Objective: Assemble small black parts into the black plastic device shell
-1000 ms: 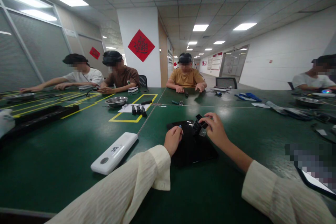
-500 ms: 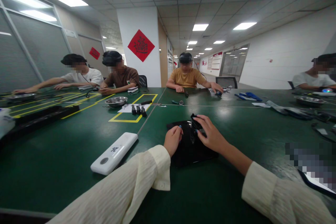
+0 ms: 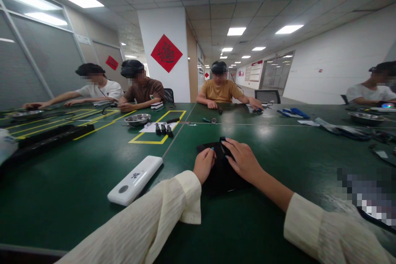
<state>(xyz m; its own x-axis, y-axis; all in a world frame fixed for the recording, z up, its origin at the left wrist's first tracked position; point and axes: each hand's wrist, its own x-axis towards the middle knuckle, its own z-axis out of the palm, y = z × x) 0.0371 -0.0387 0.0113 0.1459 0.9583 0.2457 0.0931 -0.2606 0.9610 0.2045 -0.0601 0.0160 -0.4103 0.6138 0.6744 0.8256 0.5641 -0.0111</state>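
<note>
Here my right hand [image 3: 244, 160] lies flat, fingers spread, on the glossy black slab [image 3: 217, 180]; a small black piece [image 3: 222, 138] peeks just past my fingertips. My left hand [image 3: 204, 165], curled shut, touches the slab's left edge

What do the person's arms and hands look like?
The left sleeve and right sleeve are long, cream, crinkly fabric; the left has a wide cuff with a small button. The left hand and right hand are bare, without gloves; the fingers have blue-painted nails.
</note>
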